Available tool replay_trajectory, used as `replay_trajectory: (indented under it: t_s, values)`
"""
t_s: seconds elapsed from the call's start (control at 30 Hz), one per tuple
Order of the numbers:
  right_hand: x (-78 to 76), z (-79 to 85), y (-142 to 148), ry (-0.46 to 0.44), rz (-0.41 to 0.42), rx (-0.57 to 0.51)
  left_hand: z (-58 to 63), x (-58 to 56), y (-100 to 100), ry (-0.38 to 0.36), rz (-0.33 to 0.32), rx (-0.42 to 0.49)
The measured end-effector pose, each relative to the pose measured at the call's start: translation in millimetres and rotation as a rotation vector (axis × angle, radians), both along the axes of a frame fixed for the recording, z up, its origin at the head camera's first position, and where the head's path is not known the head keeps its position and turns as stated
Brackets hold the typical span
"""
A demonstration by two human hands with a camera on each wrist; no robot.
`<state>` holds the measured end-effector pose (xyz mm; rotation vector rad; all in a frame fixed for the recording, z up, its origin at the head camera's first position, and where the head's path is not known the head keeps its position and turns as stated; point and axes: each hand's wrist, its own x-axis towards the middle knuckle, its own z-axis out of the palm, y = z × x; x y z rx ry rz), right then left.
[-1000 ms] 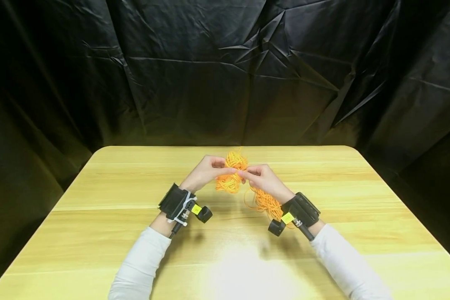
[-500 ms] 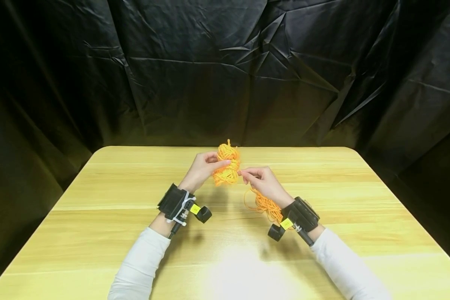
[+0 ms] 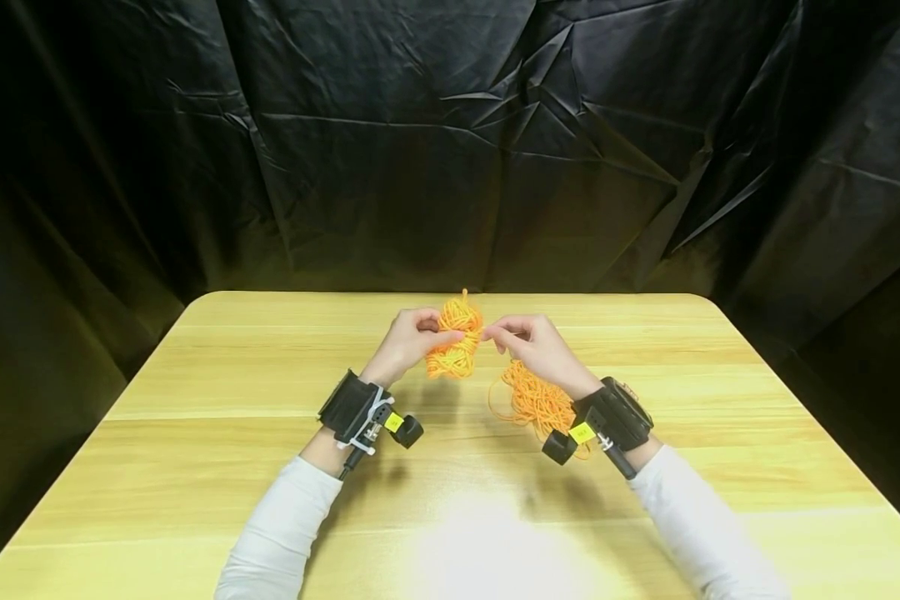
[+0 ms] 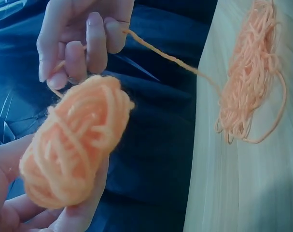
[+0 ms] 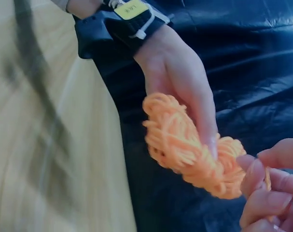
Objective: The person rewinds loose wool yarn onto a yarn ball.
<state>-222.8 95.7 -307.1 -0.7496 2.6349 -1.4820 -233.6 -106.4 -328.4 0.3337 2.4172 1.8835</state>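
Observation:
My left hand (image 3: 407,342) grips a bundle of orange yarn (image 3: 453,358) above the table, the thumb lying across its middle. Loops of yarn wrap the bundle's waist in the right wrist view, where the left hand (image 5: 182,72) is seen behind it. Just right of the bundle, my right hand (image 3: 536,346) pinches a strand between thumb and fingers. In the left wrist view that strand (image 4: 170,58) runs from the right hand (image 4: 83,38) down to a loose heap of orange yarn (image 4: 250,72). The heap lies on the table under the right forearm.
The wooden table (image 3: 195,467) reaches its far edge just beyond the hands. A black sheet (image 3: 390,192) hangs behind it. Each wrist wears a black strap with a small camera, the left camera (image 3: 405,430) and the right camera (image 3: 559,447) facing inward.
The right hand has gone from touching the bundle's front to its right side, then slightly up and right. The left hand has turned the bundle slightly and keeps hold of it.

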Motion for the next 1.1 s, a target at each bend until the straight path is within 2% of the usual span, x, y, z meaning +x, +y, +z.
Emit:
replay_trajectory:
  t_s: [0.13, 0.27, 0.37, 0.43, 0.53, 0.7, 0.77, 0.8, 0.9, 1.1]
  values:
    - [-3.6, 5.6, 4.9, -0.018, -0.060, 0.014, 0.7, 1.9, -1.7, 0.001, -0.060, -0.036]
    - [-12.5, 5.0, 13.2, -0.078, -0.152, -0.015, 0.8, 4.0, -2.8, 0.003, -0.109, -0.078]
    - [-22.6, -4.3, 22.9, -0.116, -0.198, -0.028, 0.0, 4.2, -4.2, -0.009, -0.108, -0.052]
    - [-26.7, -11.8, 29.6, -0.161, -0.177, -0.029, 0.4, 4.5, -5.5, -0.030, -0.113, -0.007]
    - [-30.6, -26.0, 36.5, -0.248, -0.009, -0.078, 1.4, 5.3, -6.7, -0.057, -0.131, 0.055]
    - [-29.8, -42.2, 30.5, -0.483, 0.395, -0.324, 2.5, 6.8, -5.1, -0.074, -0.201, 0.082]
    - [-28.9, -42.8, 25.3, -0.544, 0.484, -0.345, 2.8, 7.0, -4.2, -0.075, -0.225, 0.078]
    - [-29.0, -42.2, 23.5, -0.559, 0.499, -0.332, 2.8, 6.7, -4.1, -0.075, -0.236, 0.077]
    - [-32.5, -37.4, 21.3, -0.560, 0.475, -0.290, 3.3, 6.4, -5.2, -0.070, -0.264, 0.058]
    - [-42.5, -20.0, 21.9, -0.574, 0.272, -0.353, 1.3, 5.5, -7.7, -0.074, -0.335, -0.042]
